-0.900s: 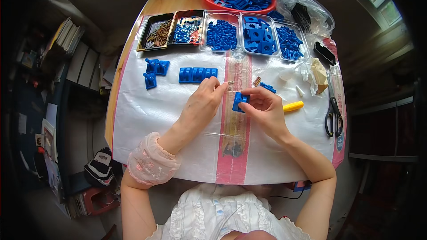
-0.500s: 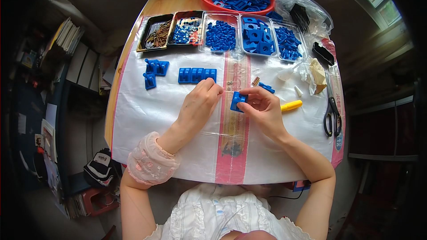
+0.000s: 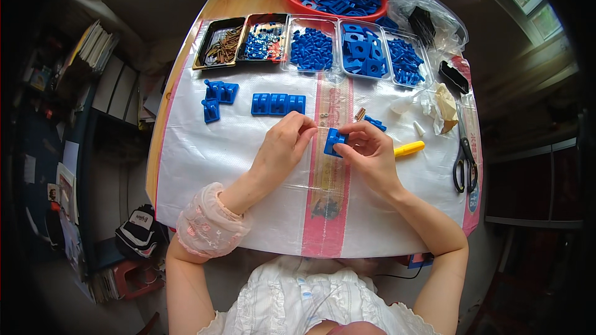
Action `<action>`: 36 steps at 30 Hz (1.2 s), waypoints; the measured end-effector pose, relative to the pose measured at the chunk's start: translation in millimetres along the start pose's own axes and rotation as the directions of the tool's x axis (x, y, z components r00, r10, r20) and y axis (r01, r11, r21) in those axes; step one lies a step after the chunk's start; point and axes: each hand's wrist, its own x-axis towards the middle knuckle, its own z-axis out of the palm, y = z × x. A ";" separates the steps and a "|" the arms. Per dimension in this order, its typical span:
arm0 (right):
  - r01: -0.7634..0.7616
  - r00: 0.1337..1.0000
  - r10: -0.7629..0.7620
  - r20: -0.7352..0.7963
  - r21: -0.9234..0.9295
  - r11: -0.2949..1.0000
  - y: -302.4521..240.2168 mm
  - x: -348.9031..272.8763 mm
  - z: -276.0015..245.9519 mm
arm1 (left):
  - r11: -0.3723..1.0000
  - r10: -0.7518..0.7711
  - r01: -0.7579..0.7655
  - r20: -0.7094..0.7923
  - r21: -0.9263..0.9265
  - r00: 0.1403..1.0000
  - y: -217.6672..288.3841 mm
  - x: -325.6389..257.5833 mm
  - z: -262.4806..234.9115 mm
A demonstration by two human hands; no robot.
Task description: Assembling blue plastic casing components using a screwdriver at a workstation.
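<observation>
One small blue plastic bracket [image 3: 334, 141], squarish, pinched by right hand [image 3: 371, 152].

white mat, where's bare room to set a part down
Bare patches of the white mat: the near left, below the blue brackets and left of the left hand; and the near right, between the right hand and the scissors. The far edge by the trays is crowded.

Blue part [image 3: 334, 141] half hidden by right hand [image 3: 370, 152]
</observation>
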 end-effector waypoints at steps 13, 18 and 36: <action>0.002 1.000 -0.002 -0.005 0.012 1.000 1.9 -2.0 3.0 | 0.756 -0.272 0.325 0.179 -0.569 0.945 11.2 -10.2 15.6; -0.031 0.999 0.030 0.016 0.039 0.999 5.1 -2.2 0.7 | 0.749 -0.297 0.355 0.196 -0.559 0.935 13.5 -9.7 12.7; -0.024 1.000 0.022 0.018 0.092 0.995 9.4 -2.3 -0.1 | 0.709 -0.295 0.319 0.147 -0.629 0.944 10.3 -8.0 11.3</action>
